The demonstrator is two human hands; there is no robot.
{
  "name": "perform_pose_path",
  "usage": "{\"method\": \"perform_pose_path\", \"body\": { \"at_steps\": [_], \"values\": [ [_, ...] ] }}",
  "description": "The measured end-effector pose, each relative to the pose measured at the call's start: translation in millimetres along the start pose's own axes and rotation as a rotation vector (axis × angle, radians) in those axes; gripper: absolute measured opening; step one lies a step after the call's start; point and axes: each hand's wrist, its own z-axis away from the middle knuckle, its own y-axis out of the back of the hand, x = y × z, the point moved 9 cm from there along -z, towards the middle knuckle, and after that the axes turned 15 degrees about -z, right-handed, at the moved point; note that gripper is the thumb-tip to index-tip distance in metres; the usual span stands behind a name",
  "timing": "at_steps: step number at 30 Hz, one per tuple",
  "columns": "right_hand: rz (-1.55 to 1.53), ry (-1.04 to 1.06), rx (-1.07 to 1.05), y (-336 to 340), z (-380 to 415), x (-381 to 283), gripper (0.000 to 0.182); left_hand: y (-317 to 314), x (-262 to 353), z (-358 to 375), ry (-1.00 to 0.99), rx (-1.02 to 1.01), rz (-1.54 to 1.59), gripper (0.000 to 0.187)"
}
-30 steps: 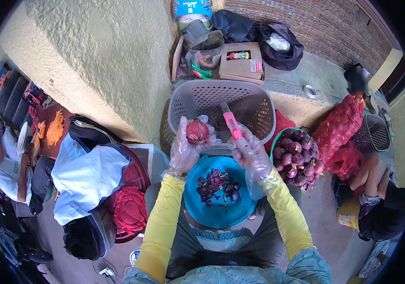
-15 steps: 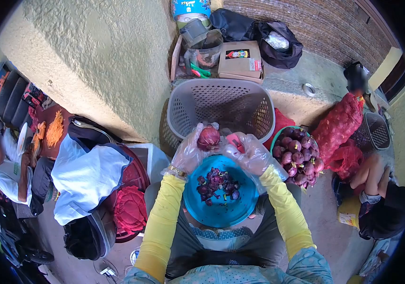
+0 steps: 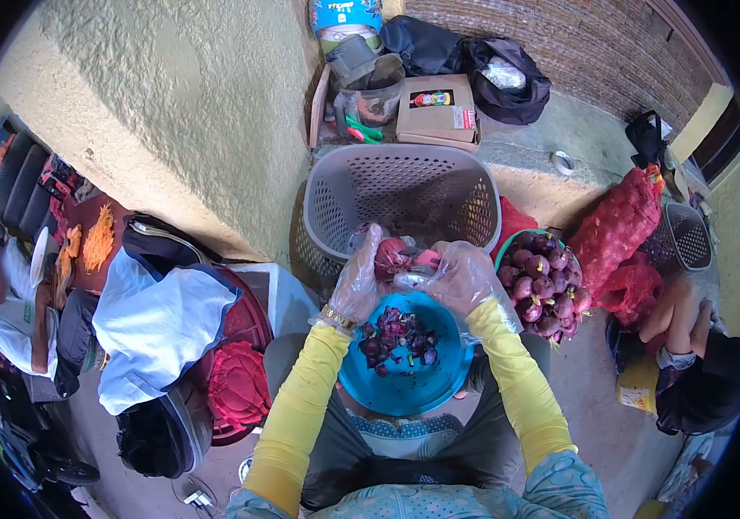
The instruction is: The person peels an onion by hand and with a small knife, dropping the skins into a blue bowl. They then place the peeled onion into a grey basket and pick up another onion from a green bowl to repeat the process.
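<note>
My left hand (image 3: 356,275), in a clear plastic glove, is closed around a red onion (image 3: 391,257). My right hand (image 3: 467,275), gloved the same way, grips a small tool with a pinkish-red handle (image 3: 428,258); its working end is hard to make out, close against the onion. Both hands are above the far rim of a blue basin (image 3: 387,396). Onion skins and trimmings (image 3: 398,337) lie in the basin. Just beyond my hands stands a grey perforated laundry-type basket (image 3: 400,160).
Right of my hands is a container heaped with red onions (image 3: 545,285), near a full red mesh sack (image 3: 616,221). A person sits at the far right (image 3: 703,381), another at the left (image 3: 20,320). A cardboard box (image 3: 437,108) rests on the ledge.
My right hand has brought the red-handled tool leftward against the onion. My left hand has shifted slightly right, and the two hands are now closer together.
</note>
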Motion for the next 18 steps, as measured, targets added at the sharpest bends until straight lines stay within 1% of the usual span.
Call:
{"method": "perform_pose_path", "body": {
  "at_steps": [3,5,7,10,12,14,18],
  "values": [
    [-0.002,-0.001,0.002,0,0,0,0.054,-1,-1,1,0.025,0.022,-0.014,0.066],
    [-0.014,0.008,0.007,-2,0,2,0.055,-1,2,1,0.005,0.055,0.0,0.062],
    [0.027,0.068,0.021,-4,0,4,0.055,-6,6,4,0.005,0.051,0.001,0.061],
    [0.04,0.102,0.011,-5,1,4,0.057,-8,5,4,0.021,0.036,0.025,0.06],
    [0.049,0.109,0.011,-5,0,0,0.058,-6,1,4,0.036,0.026,0.047,0.06],
    [0.059,0.115,0.01,-3,0,-4,0.06,-4,-8,4,0.108,-0.008,0.098,0.059],
    [0.152,0.134,-0.007,-5,-1,-2,0.063,-3,-10,4,0.104,0.012,0.116,0.057]
  ]
}}
